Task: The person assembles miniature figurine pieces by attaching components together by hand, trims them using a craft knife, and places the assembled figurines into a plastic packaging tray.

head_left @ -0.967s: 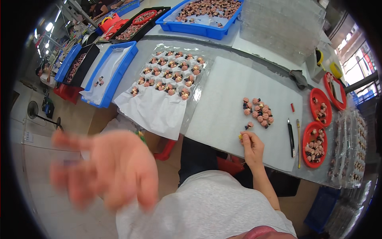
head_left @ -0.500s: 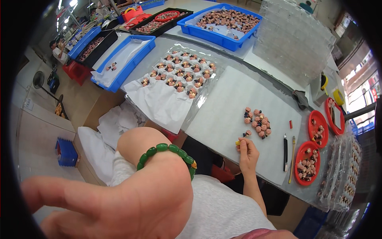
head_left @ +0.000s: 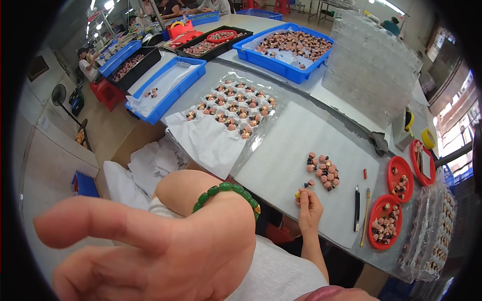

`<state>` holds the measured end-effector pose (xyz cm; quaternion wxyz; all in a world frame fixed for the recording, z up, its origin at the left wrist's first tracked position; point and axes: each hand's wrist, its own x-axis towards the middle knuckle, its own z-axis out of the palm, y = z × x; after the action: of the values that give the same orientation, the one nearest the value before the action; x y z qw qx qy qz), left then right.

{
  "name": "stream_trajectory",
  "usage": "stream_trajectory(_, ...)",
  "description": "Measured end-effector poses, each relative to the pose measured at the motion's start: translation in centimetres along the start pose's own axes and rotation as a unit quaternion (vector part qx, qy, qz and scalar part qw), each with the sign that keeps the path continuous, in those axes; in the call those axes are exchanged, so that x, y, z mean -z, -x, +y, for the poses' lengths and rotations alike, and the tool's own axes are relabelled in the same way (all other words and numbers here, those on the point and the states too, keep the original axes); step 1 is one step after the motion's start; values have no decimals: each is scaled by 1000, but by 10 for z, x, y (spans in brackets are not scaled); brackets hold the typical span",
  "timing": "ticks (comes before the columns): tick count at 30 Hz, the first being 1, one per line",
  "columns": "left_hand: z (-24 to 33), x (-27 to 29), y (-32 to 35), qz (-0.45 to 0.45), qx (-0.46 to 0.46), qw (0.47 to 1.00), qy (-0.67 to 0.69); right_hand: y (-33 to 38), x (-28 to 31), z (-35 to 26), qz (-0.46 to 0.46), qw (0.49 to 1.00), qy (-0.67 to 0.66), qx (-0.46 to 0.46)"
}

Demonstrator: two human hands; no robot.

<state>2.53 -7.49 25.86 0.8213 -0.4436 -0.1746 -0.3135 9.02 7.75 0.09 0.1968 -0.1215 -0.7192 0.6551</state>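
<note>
My left hand (head_left: 145, 246) is raised close in front of me at the lower left, its thumb stretched out and its fingers apart, holding nothing. A bracelet of green beads (head_left: 226, 187) circles that wrist. Over the white sheet (head_left: 281, 160) on the table, my right hand (head_left: 310, 206) pinches a small yellow piece (head_left: 297, 194); most of it is hidden by the fingers. Just beyond the fingertips is a small pink, bumpy figure (head_left: 311, 182) with a dark end. A cluster of similar pink figures (head_left: 329, 173) lies slightly farther off.
Right of the sheet's cluster lie a black-handled knife (head_left: 357, 208), a thin stick (head_left: 365, 215) and a red piece (head_left: 365, 174). Red dishes (head_left: 372, 236) and stacked clear trays (head_left: 419, 236) stand farther right. Blue bins (head_left: 298, 75) and a filled blister tray (head_left: 261, 125) stand beyond.
The view has tilted up slightly, so more of the far room shows. My left hand has shifted a little right, its thumb more fully in view. My right hand keeps its pinch.
</note>
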Motion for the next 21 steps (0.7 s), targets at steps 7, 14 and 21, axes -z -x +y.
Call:
stream_trajectory(7, -11, -6, -1, -2, -11, 1000, 2, 3, 1, 2, 3, 1000, -11, -4)
stream_trajectory(14, 0, -7, -8, -14, -1, 1000, 1, 3, -3, 0, 2, 1000, -2, 1)
stream_trajectory(21, -17, 2, -7, -18, 28, 999, 7, 2, -5, -2, -4, 1000, -1, 5)
